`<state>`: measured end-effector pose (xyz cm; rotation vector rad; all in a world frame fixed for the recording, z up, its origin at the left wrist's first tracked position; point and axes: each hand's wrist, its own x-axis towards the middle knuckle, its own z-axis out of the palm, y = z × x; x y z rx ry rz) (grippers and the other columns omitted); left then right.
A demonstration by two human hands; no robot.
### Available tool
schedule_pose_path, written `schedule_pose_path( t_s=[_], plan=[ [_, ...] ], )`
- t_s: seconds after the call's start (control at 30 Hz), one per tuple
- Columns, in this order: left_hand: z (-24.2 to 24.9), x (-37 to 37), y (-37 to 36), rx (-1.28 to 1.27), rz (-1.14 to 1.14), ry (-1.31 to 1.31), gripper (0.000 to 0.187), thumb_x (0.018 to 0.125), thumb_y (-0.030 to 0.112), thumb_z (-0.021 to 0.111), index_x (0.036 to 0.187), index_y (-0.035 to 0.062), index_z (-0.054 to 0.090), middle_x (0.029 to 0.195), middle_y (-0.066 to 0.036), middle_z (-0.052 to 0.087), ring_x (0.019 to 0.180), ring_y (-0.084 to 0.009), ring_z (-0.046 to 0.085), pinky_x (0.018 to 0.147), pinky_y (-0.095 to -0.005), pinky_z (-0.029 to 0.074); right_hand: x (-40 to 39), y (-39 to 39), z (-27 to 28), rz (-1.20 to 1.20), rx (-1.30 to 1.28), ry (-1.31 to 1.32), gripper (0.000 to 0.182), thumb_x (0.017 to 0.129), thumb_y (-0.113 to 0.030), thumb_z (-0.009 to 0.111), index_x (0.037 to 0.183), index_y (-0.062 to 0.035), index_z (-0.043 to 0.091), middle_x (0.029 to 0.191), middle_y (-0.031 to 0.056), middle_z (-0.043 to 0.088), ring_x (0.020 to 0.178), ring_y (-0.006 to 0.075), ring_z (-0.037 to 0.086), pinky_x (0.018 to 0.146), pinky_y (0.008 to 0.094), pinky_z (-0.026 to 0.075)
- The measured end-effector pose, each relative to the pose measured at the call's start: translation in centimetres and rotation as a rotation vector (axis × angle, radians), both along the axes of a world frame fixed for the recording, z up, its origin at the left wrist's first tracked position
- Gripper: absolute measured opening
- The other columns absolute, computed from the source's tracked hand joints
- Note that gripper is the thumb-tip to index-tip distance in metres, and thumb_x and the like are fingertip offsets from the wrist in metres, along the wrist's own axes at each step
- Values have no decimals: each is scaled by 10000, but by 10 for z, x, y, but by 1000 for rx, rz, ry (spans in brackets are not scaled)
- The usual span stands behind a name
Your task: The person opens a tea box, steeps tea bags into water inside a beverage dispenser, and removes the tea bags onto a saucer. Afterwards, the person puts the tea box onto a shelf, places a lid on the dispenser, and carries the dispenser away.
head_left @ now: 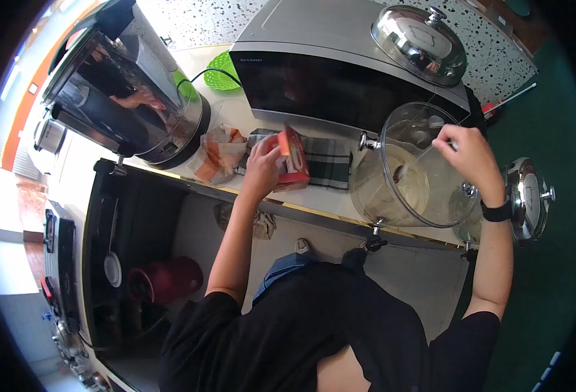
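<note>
My left hand [264, 166] has curled fingers on a small red cardboard box [294, 160], which stands open on the counter. My right hand [469, 155] is closed in a pinch above the wide mouth of a glass drink dispenser [361, 189]. A thin pale line seems to hang from its fingers into the dispenser; what the fingers pinch is too small to name. Inside the glass, low down, lies a small dark thing, blurred by the glass. The dispenser is uncovered, and its tap [377, 226] faces my body.
A domed metal lid [419, 46] rests on the silver microwave [301, 78]. Another domed lid [526, 199] is at the right. Left of the box lie a crumpled orange-and-white wrapper [219, 153] and a checked cloth [330, 160]. A large metal urn [124, 98] and a green basket [221, 73] stand behind.
</note>
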<state>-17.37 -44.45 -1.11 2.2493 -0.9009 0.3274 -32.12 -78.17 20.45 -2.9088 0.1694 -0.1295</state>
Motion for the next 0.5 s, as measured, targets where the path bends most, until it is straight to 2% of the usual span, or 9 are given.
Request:
schedule_pose_path(
  t_s=[0.03,0.1,0.17,0.23,0.3,0.4,0.5],
  plan=[
    [4,3,-2,45,-37,-32,472,694,-54,496,1141,80,570,1235,-145,513,1153,-374,470,944,-438,415,1,1,5,44,21,-74,166,808,-207,635,784,-42,636,699,169,622,646,342,614,562,394,451],
    [17,5,-9,111,-82,105,474,739,-38,473,1166,134,586,1235,-132,546,1147,-336,507,952,-442,400,4,-3,-7,22,11,-47,162,797,-206,638,780,-45,644,712,171,629,660,341,620,579,398,466],
    [35,6,-14,218,-95,230,473,777,-14,467,1208,152,574,1231,-144,555,1126,-328,530,961,-454,393,5,0,-24,30,-98,126,152,783,-207,644,786,-56,662,741,169,642,691,340,629,612,405,490],
    [22,20,-14,243,-143,253,486,774,19,486,1221,191,568,1234,-133,564,1119,-315,546,948,-446,399,2,-2,-48,119,-143,250,148,772,-206,644,796,-63,675,764,158,655,745,340,637,683,406,508],
    [17,30,-13,275,-166,245,492,768,48,508,1233,201,560,1247,-123,559,1118,-310,547,948,-441,397,1,2,-55,150,-175,362,154,764,-205,653,798,-55,670,760,153,656,727,335,636,672,401,512],
    [22,29,-8,300,-156,288,534,731,130,611,1256,198,543,1264,-105,553,1115,-283,557,945,-423,397,5,0,-34,138,-74,178,163,764,-206,659,797,-46,661,739,161,645,686,333,630,634,392,501],
    [33,23,-6,347,-129,417,716,643,189,714,1317,277,490,1297,-81,534,1196,-235,502,969,-441,357,8,-1,0,61,22,22,182,774,-207,657,784,-26,641,688,175,611,624,316,613,571,360,460]
  ],
)
